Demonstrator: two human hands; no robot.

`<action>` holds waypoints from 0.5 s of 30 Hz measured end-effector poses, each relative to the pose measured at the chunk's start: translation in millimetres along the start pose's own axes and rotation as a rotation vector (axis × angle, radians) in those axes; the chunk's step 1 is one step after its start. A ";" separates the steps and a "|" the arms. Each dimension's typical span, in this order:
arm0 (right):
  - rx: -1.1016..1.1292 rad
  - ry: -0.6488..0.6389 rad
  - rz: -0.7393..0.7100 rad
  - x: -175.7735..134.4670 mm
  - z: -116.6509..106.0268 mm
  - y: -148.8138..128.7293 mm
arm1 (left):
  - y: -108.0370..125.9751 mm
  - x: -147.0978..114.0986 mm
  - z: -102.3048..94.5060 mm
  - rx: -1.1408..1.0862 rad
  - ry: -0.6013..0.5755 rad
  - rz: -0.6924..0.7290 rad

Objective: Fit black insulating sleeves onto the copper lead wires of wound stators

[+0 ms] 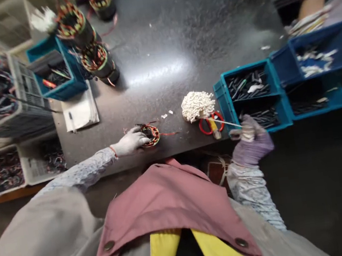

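In the head view, the left hand (131, 141), in a pale glove, rests at the near edge of the tabletop (209, 34); its grip is closed over the left side of a wound ring (154, 132) with coloured windings, and a reddish lead runs out from the ring to the right; the ring lies on the tabletop, in front of the person's body. The right hand (253, 132), also gloved, is off to the right beside a teal bin (224, 96); its fingers are somewhat blurred, but the grip seems pinched on the end of 1 white cord (223, 122), which stretches out from a white bundle (197, 104); a red-looped tool (221, 125) with a yellow part lies just beside the bundle, under the cord's line. The teal bin has 2 compartments of dark pieces; to its right stands a dark blue bin (282, 65) with white pieces; another person's arm (315, 4) reaches in above that. On the left, a stack of papers (77, 111) with a pen on it lies near a teal box (59, 92); wound cores (97, 62) stand upright beside the box.
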State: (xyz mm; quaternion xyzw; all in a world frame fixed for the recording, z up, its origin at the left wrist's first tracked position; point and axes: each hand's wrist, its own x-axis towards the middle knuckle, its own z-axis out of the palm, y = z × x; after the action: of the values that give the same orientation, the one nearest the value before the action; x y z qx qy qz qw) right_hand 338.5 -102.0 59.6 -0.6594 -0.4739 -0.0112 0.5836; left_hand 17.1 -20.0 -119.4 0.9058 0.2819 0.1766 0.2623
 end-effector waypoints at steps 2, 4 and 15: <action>0.066 0.079 -0.059 -4.9 -14.8 -20.3 | -12.6 0.3 8.1 -0.046 -0.052 0.066; 0.137 0.092 -0.107 -19.1 -19.6 -35.2 | -28.5 -0.9 4.9 -0.076 -0.081 0.074; 0.189 -0.533 -0.031 -154.1 16.1 -4.2 | 12.0 -36.6 36.6 0.162 0.113 -0.491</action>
State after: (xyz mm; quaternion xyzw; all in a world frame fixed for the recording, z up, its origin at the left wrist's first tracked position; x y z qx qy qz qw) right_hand 242.3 -184.2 -29.8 -0.5743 -0.6195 0.1979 0.4972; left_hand 10.7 -64.3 -148.1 0.8171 0.5206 0.1347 0.2080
